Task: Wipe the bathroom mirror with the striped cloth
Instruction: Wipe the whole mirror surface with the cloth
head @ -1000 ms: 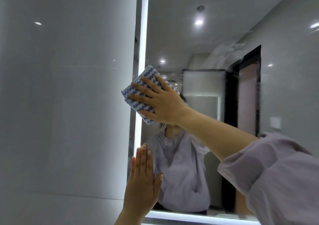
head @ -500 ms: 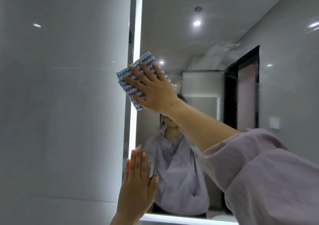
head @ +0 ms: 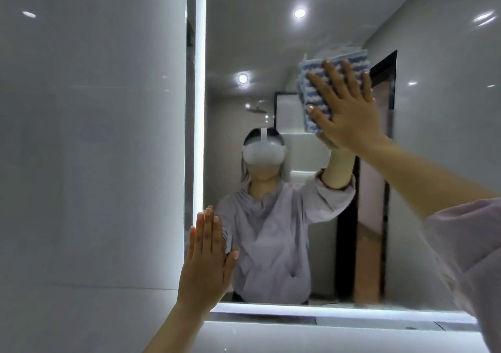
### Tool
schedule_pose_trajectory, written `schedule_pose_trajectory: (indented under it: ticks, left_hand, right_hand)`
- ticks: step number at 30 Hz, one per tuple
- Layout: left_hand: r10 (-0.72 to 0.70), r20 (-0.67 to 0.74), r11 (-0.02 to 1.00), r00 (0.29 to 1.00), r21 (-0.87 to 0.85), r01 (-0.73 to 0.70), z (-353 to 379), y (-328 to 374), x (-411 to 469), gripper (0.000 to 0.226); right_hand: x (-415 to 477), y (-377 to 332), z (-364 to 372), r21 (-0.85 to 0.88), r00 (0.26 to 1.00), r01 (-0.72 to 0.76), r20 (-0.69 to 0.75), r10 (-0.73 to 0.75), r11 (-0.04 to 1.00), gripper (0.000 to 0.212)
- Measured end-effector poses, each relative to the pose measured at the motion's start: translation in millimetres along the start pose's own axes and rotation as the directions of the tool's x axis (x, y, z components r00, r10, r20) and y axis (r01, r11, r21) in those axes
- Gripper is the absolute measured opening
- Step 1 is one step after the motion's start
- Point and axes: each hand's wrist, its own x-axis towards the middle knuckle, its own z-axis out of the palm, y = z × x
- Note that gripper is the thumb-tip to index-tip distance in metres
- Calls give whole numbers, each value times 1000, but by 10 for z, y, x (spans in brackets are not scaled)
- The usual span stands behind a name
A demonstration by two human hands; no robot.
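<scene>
Closest to the camera, at the right edge, is a loose pale lilac sleeve (head: pixel 469 247) on the raised right arm. At the bottom, the bare left arm reaches up to the left hand (head: pixel 207 257). This hand is open and flat, with its fingers straight and close together and pointing up. It holds nothing. Its palm rests against the lower left corner of the big flat bathroom mirror (head: pixel 244 41), right by the bright white light strip (head: pixel 200 95) that runs up the mirror's left edge.

Higher up and to the right is the right hand (head: pixel 344 108). It is open too, with its fingers spread wide. It presses the folded blue and white striped cloth (head: pixel 317 92) flat onto the glass. The cloth sits in the upper middle part of the mirror, and its top and left side peek out past the fingers.

Another glowing strip (head: pixel 325 310) runs along the mirror's bottom edge. To the left of the mirror is a smooth shiny grey wall (head: pixel 95 135).

Deep in the glass you can see the person in a lilac top wearing a white headset (head: pixel 262 153), some round ceiling lights (head: pixel 299 13), and a dark door frame (head: pixel 390 81).
</scene>
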Motion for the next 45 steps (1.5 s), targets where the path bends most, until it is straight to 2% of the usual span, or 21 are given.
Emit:
schedule_pose_trajectory:
  ticks: [6,10,13,18,23,26,30,35,42,45]
  left_hand:
    - [44,7,995,999,91,-45,-127,-2,-13,73]
    - [106,-91,989,990,117,-95,-316,-6,191,74]
    - [100,-193,986,976,152,-71,-536,-78,586,77]
    - [-17,-218,991,976,123,45,-682,-198,1128,83]
    - [-3,-234,992,972,123,33,-540,-219,1300,84]
    - [-13,-265,993,964,107,43,-441,-252,1300,83]
    - [-20,-283,996,959,82,45,-391,-255,1330,82]
    - [-31,-296,997,955,53,49,-373,-230,1334,80]
    - [1,-317,997,948,69,22,-343,-230,1328,80]
    - [5,-320,997,947,72,19,-343,-217,1320,80]
  right_hand:
    - [-263,395,20,42,985,-173,-12,174,984,63]
    - [-273,381,41,45,984,-178,-10,179,983,62]
    - [-286,378,34,44,983,-182,-10,182,982,63]
    - [-290,385,0,38,985,-173,20,173,984,65]
    - [-485,528,-6,-1,994,-106,20,106,994,67]
    - [-731,753,26,-33,989,-145,37,146,989,70]
    - [-1154,1132,48,-15,947,-316,44,317,949,73]
    - [-1367,1280,-32,36,854,-520,62,517,854,77]
    - [-1192,978,94,61,739,-673,5,674,737,80]
    - [-939,763,143,72,770,-636,-16,638,768,76]
